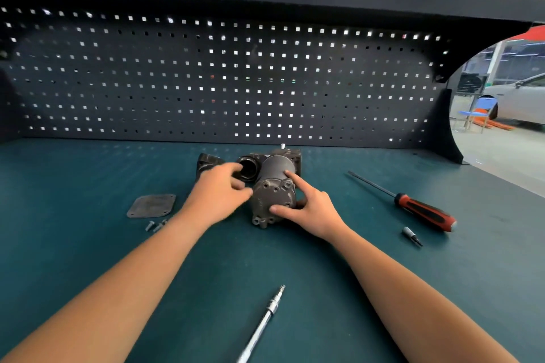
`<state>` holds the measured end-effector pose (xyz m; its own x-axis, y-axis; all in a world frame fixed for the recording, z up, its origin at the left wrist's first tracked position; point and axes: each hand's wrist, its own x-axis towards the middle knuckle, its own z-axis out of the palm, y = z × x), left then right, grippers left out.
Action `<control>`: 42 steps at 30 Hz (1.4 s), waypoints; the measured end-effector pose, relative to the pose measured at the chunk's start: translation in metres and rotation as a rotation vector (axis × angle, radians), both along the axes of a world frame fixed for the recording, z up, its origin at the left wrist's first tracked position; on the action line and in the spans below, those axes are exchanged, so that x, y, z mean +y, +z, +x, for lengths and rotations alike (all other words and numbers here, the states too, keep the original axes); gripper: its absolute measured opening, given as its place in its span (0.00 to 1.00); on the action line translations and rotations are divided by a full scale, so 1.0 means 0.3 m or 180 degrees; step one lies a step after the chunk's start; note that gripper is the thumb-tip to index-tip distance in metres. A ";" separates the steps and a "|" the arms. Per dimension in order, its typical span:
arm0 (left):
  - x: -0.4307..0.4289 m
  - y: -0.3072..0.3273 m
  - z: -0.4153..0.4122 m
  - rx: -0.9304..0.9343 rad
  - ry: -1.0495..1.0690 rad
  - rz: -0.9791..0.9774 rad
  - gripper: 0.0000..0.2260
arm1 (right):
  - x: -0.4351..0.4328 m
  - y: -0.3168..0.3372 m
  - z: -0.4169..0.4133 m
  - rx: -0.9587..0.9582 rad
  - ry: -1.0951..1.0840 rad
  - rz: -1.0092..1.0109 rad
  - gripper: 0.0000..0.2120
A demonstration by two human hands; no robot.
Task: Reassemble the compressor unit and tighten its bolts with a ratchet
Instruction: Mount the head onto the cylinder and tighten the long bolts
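Note:
The grey compressor unit (272, 186) lies on its side in the middle of the green bench, its bolt-hole end cap facing me. My right hand (309, 209) grips that end cap, index finger on top and thumb across its face. Blurred by motion, my left hand (219, 194) sits at the unit's left side with curled fingers touching it near an open black port (249, 168). A flat grey cover plate (152, 206) lies to the left, with loose bolts (156, 225) just below it. The silver ratchet (261, 327) lies near the front edge.
A long screwdriver with a red and black handle (424, 211) lies to the right, with a small bit socket (411, 235) below it. A black part (206, 163) sits behind my left hand. A dark pegboard (224, 82) walls off the back of the bench.

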<state>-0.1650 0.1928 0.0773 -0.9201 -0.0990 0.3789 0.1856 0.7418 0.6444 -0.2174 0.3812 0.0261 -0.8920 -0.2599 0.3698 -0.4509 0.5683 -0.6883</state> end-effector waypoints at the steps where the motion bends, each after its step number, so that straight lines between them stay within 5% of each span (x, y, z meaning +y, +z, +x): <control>1: -0.030 0.028 0.018 0.0094 0.0052 0.0004 0.21 | -0.001 -0.002 -0.001 0.0008 -0.0015 -0.0037 0.39; 11: -0.414 -0.011 0.211 -0.0377 0.0853 -0.0139 0.01 | -0.019 -0.040 0.007 0.0002 -0.0355 0.0007 0.40; 17: -0.362 0.007 0.280 -0.1170 0.0420 -0.1006 0.14 | -0.012 -0.032 0.037 0.0035 -0.0471 -0.0046 0.44; 22: -0.233 -0.016 0.306 -0.2086 0.0030 -0.2584 0.19 | 0.010 -0.041 0.068 -0.0048 -0.0409 -0.0062 0.45; 28: -0.211 0.006 0.325 -0.2031 -0.0005 -0.2462 0.12 | 0.033 -0.050 0.133 0.0219 -0.0683 -0.0154 0.32; 33: -0.196 0.054 0.357 -0.1493 -0.0136 -0.1385 0.11 | 0.021 -0.045 0.162 0.0343 -0.0676 0.0302 0.21; 42: -0.042 0.023 0.330 -0.0723 -0.0658 -0.0424 0.11 | -0.020 -0.029 0.128 -0.0063 -0.0831 0.0657 0.41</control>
<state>-0.0660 0.1802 0.0841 -0.9780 0.1351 0.1589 0.2036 0.7839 0.5865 -0.1789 0.3752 0.0174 -0.9448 -0.0891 0.3152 -0.2594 0.7912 -0.5538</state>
